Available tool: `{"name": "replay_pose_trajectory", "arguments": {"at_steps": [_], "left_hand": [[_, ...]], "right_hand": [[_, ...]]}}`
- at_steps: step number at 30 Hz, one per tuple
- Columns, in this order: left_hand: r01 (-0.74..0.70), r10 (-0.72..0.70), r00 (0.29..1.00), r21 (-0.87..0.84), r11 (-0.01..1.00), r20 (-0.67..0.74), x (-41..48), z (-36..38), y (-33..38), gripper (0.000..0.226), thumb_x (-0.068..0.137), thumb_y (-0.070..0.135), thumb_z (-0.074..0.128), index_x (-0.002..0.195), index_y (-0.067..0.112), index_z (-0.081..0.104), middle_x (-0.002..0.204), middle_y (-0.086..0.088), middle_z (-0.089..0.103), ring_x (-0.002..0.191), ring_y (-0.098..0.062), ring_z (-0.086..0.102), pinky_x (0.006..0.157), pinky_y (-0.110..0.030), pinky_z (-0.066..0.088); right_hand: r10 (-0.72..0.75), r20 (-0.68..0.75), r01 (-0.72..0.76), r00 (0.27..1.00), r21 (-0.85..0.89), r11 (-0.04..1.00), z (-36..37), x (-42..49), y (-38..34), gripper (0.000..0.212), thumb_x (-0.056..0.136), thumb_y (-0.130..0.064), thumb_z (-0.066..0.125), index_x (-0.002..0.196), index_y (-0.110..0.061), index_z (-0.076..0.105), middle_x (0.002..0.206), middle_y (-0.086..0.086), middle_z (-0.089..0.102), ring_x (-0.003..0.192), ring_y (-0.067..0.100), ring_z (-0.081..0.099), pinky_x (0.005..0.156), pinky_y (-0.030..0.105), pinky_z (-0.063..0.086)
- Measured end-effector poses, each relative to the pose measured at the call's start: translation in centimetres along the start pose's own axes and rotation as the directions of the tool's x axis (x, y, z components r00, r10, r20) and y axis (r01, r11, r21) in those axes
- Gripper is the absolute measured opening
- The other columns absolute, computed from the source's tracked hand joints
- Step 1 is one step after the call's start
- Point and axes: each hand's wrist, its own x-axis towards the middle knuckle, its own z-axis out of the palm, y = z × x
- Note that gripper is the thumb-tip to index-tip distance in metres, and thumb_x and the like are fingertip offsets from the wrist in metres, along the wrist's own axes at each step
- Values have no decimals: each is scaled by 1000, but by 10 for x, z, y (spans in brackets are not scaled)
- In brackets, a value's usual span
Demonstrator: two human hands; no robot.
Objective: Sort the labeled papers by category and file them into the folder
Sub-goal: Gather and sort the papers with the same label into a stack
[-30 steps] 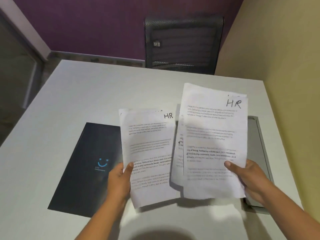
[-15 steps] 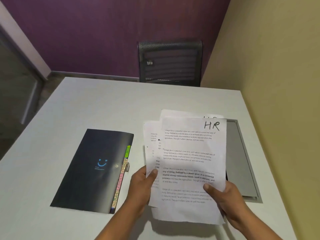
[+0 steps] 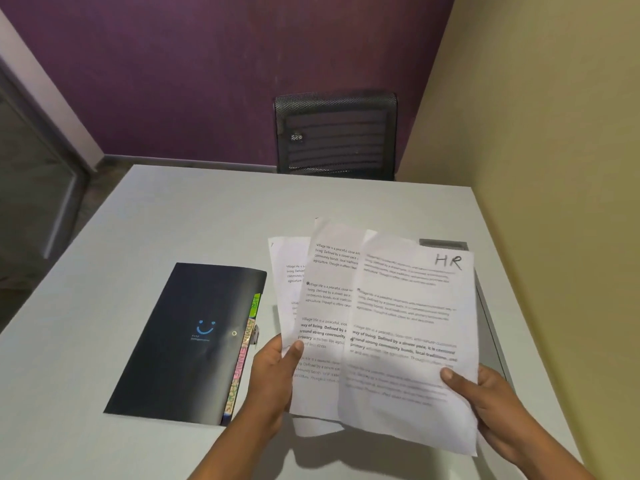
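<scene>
The two groups of papers (image 3: 325, 306) that are held apart a second earlier are now brought together into one overlapping fan, with the HR-labelled sheet (image 3: 412, 341) laid on top at the right. From this it is judged that the HR category is gathered and nearly ready for filing. The fan is held above the table (image 3: 207, 209) near its right edge, over a grey inset panel (image 3: 486, 317). The rear sheets are gripped at their lower left by the left hand (image 3: 275, 375), thumb on top. The HR sheet is pinched at its lower right by the right hand (image 3: 498, 403). The black folder (image 3: 187, 341) lies closed toward the near left corner, coloured tabs (image 3: 242, 358) showing along its right edge.
</scene>
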Motion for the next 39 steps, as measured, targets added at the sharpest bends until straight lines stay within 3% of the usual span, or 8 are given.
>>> {"name": "replay_pose_trajectory", "arguments": {"at_steps": [3, 6, 11, 18, 26, 29, 33, 39], "left_hand": [[44, -41, 998, -74, 996, 40, -1, 6, 0, 23, 101, 17, 52, 120, 19, 66, 111, -6, 76, 100, -29, 73, 89, -54, 57], [58, -49, 996, -120, 991, 78, -1, 11, 1, 25, 101, 16, 51, 123, 17, 64, 113, -10, 75, 102, -33, 72, 91, -58, 54], [79, -65, 982, -73, 994, 175, -7, 15, 3, 25, 103, 22, 48, 123, 20, 62, 111, -9, 75, 99, -30, 73, 84, -53, 58], [106, -128, 954, 93, 990, 270, -12, 17, 4, 38, 98, 49, 49, 124, 27, 66, 115, 0, 75, 105, -22, 72, 98, -51, 52], [-47, 40, 986, 40, 998, 163, -6, 22, 6, 23, 98, 21, 56, 117, 16, 69, 105, -6, 77, 96, -25, 74, 71, -35, 59], [-41, 38, 980, 11, 999, 197, -4, 22, 8, 25, 98, 4, 54, 118, 10, 68, 107, -11, 76, 101, -31, 72, 79, -40, 59], [-25, 28, 972, -15, 1000, 232, -6, 23, 13, 32, 95, -10, 51, 117, 8, 67, 106, -11, 77, 99, -28, 73, 76, -32, 60], [-115, 112, 956, -7, 993, 270, -10, 30, 18, 34, 89, 19, 68, 122, 18, 65, 113, -1, 75, 104, -20, 72, 85, -36, 58]], "right_hand": [[22, 84, -10, 996, -143, 990, 9, 5, 3, 64, 65, -22, 85, 124, -7, 66, 120, 9, 72, 110, 26, 69, 85, 28, 58], [5, 86, 8, 996, -156, 988, 21, 9, 5, 60, 70, -16, 78, 127, -9, 63, 119, 3, 73, 110, 20, 69, 84, 24, 57], [-11, 48, 12, 999, -31, 999, 28, 12, -1, 64, 72, -28, 79, 131, -16, 59, 123, 4, 71, 114, 24, 67, 103, 44, 48], [-14, 20, 16, 1000, -104, 994, 26, 9, -1, 29, 89, 8, 62, 115, -2, 66, 107, 11, 76, 96, 23, 74, 72, 22, 59], [-76, -42, 64, 996, -230, 971, 26, 7, 0, 20, 87, -10, 71, 107, -9, 71, 100, 7, 78, 91, 25, 75, 80, 37, 58], [-76, -38, 64, 996, -238, 969, 27, 5, -3, 18, 86, -13, 72, 104, -12, 72, 96, 3, 79, 86, 21, 76, 70, 27, 58], [-103, -28, 93, 994, -239, 967, 25, 3, -4, 42, 71, -28, 80, 108, -10, 73, 101, 4, 78, 94, 23, 75, 77, 31, 58], [-196, -134, 164, 971, -220, 962, 27, 3, -4, 19, 84, -13, 76, 103, -12, 73, 97, 3, 79, 89, 22, 75, 74, 34, 58]]}}
